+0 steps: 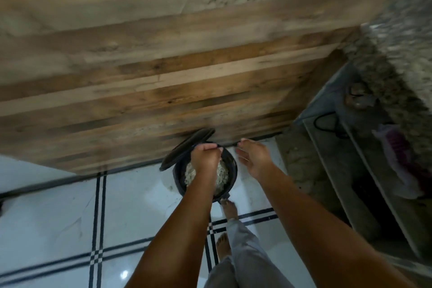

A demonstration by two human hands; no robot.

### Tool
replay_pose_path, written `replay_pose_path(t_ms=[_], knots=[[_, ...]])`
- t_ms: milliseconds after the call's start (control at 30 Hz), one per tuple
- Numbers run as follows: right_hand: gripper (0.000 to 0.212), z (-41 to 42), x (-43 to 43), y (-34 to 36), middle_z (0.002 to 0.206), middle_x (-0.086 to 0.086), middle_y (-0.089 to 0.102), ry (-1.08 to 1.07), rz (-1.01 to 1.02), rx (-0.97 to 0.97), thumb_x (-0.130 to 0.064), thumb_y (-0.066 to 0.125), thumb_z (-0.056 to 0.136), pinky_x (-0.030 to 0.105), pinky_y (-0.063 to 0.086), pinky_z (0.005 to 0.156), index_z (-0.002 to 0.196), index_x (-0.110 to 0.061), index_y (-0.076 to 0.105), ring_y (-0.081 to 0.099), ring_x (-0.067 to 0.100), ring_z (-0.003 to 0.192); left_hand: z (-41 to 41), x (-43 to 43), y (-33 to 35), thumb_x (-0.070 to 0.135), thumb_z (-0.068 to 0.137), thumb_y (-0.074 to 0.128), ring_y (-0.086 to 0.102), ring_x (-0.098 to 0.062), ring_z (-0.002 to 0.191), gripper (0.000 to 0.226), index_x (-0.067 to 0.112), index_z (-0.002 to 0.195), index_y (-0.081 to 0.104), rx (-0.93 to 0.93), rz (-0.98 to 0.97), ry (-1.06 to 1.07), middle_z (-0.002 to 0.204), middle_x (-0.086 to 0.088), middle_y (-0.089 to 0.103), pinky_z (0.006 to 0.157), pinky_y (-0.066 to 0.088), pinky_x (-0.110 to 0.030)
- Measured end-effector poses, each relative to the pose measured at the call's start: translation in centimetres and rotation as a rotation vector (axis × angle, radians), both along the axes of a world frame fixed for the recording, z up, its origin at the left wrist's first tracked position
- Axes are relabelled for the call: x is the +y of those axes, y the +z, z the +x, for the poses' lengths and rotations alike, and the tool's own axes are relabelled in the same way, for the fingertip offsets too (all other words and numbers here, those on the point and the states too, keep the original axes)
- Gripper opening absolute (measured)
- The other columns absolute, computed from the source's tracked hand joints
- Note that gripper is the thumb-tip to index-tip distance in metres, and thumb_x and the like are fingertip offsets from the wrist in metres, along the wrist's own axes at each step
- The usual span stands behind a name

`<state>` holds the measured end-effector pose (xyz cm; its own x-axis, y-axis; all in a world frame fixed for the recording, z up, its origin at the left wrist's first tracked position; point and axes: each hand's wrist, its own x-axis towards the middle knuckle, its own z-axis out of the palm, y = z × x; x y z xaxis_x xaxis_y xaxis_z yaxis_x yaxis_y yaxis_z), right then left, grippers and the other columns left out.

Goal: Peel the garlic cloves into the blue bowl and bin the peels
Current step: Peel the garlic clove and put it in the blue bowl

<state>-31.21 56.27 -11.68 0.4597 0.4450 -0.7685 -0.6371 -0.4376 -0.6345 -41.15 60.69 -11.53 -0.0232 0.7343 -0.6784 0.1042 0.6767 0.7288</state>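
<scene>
Left hand [205, 158] is curled in a fist right over the open pedal bin [233, 172], knuckles up; can't tell if any peel is inside it. Right hand [254, 159] hangs spread beside the rim. Garlic peels [190, 174] lie heaped in the bin; blue bowl's out of view. Best bet: foot [230, 210] firm on the pedal, open the fingers low and rub off clingers.
</scene>
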Motion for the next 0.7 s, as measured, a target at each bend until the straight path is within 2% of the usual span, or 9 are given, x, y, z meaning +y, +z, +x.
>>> replay_pose_path(t_ms=[33, 133, 200, 267, 300, 400, 533, 633, 700], knots=[[0.014, 1.0, -1.4, 1.3, 0.105, 0.015, 0.063, -0.046, 0.032, -0.003, -0.009, 0.054, 0.094, 0.037, 0.046, 0.082, 0.107, -0.006, 0.058, 0.055, 0.035, 0.115, 1.1, -0.8, 1.2, -0.004, 0.078, 0.07, 0.056, -0.017, 0.059, 0.022, 0.013, 0.071, 0.057, 0.008, 0.022, -0.045, 0.067, -0.006, 0.059, 0.067, 0.053, -0.033], [0.023, 4.7, -6.6, 5.0, 0.113, 0.012, 0.061, -0.232, 0.107, -0.037, -0.008, 0.051, 0.095, 0.037, 0.045, 0.09, 0.117, -0.004, 0.056, 0.06, 0.028, 0.104, 5.4, -4.2, 4.4, 0.003, 0.082, 0.068, 0.057, -0.014, 0.059, 0.019, 0.015, 0.073, 0.057, -0.11, 0.077, -0.19, 0.068, -0.004, 0.061, 0.064, 0.052, -0.028], [0.025, 7.5, -10.9, 7.2, 0.109, 0.011, 0.063, -0.39, 0.152, -0.068, -0.01, 0.049, 0.095, 0.032, 0.047, 0.077, 0.118, -0.004, 0.057, 0.062, 0.022, 0.088, 9.3, -7.5, 6.4, 0.001, 0.086, 0.061, 0.057, -0.013, 0.061, 0.018, 0.014, 0.075, 0.057, -0.241, 0.071, -0.321, 0.07, -0.004, 0.06, 0.062, 0.051, -0.024], [0.016, 10.2, -15.9, 9.5, 0.096, 0.007, 0.064, -0.553, 0.191, -0.114, -0.01, 0.05, 0.094, 0.027, 0.044, 0.062, 0.106, -0.008, 0.06, 0.061, 0.017, 0.074, 13.3, -11.3, 8.4, -0.003, 0.089, 0.055, 0.055, -0.013, 0.06, 0.02, 0.012, 0.075, 0.057, -0.328, 0.048, -0.467, 0.07, -0.006, 0.059, 0.054, 0.05, -0.019], [0.012, 11.4, -18.5, 10.6, 0.09, 0.006, 0.064, -0.624, 0.207, -0.14, -0.01, 0.05, 0.093, 0.026, 0.042, 0.06, 0.1, -0.009, 0.061, 0.059, 0.017, 0.071, 15.2, -13.4, 9.4, -0.003, 0.089, 0.054, 0.055, -0.013, 0.059, 0.02, 0.012, 0.076, 0.057, -0.356, 0.037, -0.543, 0.07, -0.006, 0.058, 0.051, 0.049, -0.017], [0.011, 14.8, -26.9, 13.5, 0.085, 0.007, 0.062, -0.813, 0.257, -0.201, -0.011, 0.05, 0.094, 0.026, 0.042, 0.06, 0.09, -0.01, 0.06, 0.057, 0.018, 0.069, 20.4, -20.1, 11.9, -0.004, 0.089, 0.053, 0.056, -0.011, 0.059, 0.019, 0.011, 0.078, 0.058, -0.422, 0.013, -0.774, 0.071, -0.007, 0.059, 0.048, 0.048, -0.015], [0.01, 17.6, -37.9, 16.0, 0.1, 0.008, 0.062, -1.019, 0.266, -0.288, -0.013, 0.048, 0.095, 0.028, 0.046, 0.064, 0.097, -0.011, 0.058, 0.06, 0.017, 0.077, 25.8, -30.4, 14.2, -0.006, 0.089, 0.054, 0.057, -0.003, 0.045, 0.02, 0.01, 0.077, 0.056, -0.498, 0.014, -1.03, 0.069, -0.006, 0.059, 0.05, 0.049, -0.014], [0.015, 19.0, -46.2, 17.2, 0.097, 0.009, 0.061, -1.155, 0.285, -0.368, -0.01, 0.047, 0.094, 0.033, 0.046, 0.08, 0.105, -0.009, 0.057, 0.059, 0.019, 0.079, 29.0, -38.7, 15.1, -0.006, 0.087, 0.057, 0.057, -0.003, 0.044, 0.019, 0.01, 0.076, 0.055, -0.519, 0.031, -1.197, 0.067, -0.006, 0.059, 0.052, 0.05, -0.016], [0.015, 20.0, -51.5, 17.5, 0.091, 0.007, 0.062, -1.222, 0.283, -0.418, -0.009, 0.047, 0.094, 0.032, 0.047, 0.077, 0.104, -0.009, 0.058, 0.059, 0.019, 0.078, 31.0, -44.0, 15.2, -0.008, 0.085, 0.058, 0.057, -0.002, 0.042, 0.02, 0.009, 0.076, 0.055, -0.524, 0.049, -1.277, 0.065, -0.007, 0.059, 0.047, 0.049, -0.014]])
